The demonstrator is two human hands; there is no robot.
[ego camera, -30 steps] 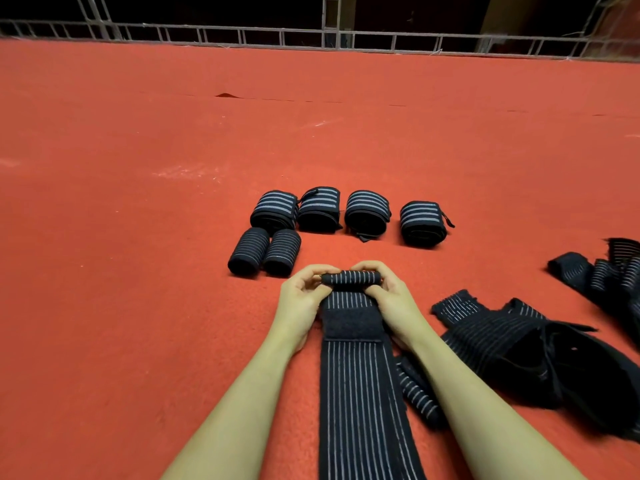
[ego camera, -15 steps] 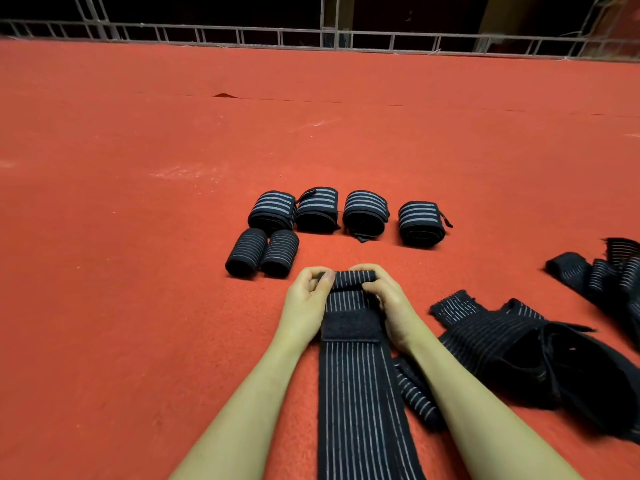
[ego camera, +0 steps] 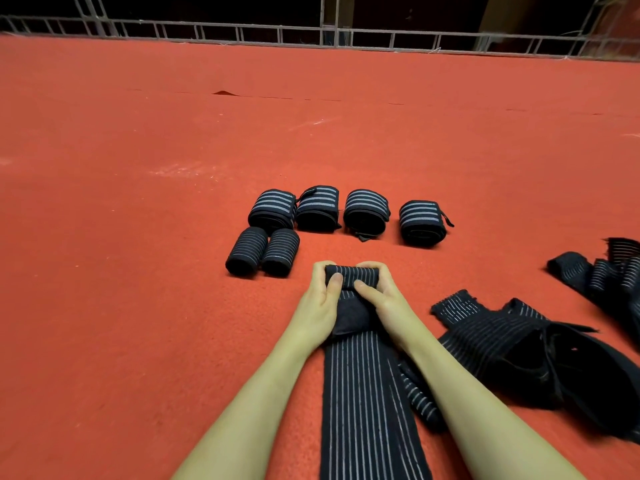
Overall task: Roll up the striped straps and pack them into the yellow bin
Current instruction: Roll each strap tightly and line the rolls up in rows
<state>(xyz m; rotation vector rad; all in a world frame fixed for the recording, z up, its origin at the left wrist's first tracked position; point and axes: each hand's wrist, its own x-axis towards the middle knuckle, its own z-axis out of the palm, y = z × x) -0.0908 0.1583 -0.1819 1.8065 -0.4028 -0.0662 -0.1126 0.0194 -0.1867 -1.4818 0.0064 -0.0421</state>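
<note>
Since the roll has thickened over the last second and now reaches the plain black patch, you're a few turns into this strap (ego camera: pixel 372 403). Your left hand (ego camera: pixel 317 306) and right hand (ego camera: pixel 388 303) both grip the rolled end (ego camera: pixel 351 273), fingers curled over the far side, thumbs pressing on the near side. The camera barely shifted; the finished rolls haven't moved.

The strap's free length runs flat on the red mat (ego camera: pixel 138 237) back toward you, between your forearms. Most of it is unrolled, so I'd judge this one far from done.

Around you: four wide-striped rolls (ego camera: pixel 349 214) in a row beyond your hands, two thin-striped rolls (ego camera: pixel 263 251) just left of the roll. To the right, a loose pile of unrolled straps (ego camera: pixel 519 351); one tail of it lies just beside your strap, under your right forearm, and could get dragged in. Another loose heap (ego camera: pixel 602 271) sits at the far right edge. A metal railing (ego camera: pixel 329 34) bounds the mat.

The yellow bin is not in view, so no packing is visible.
</note>
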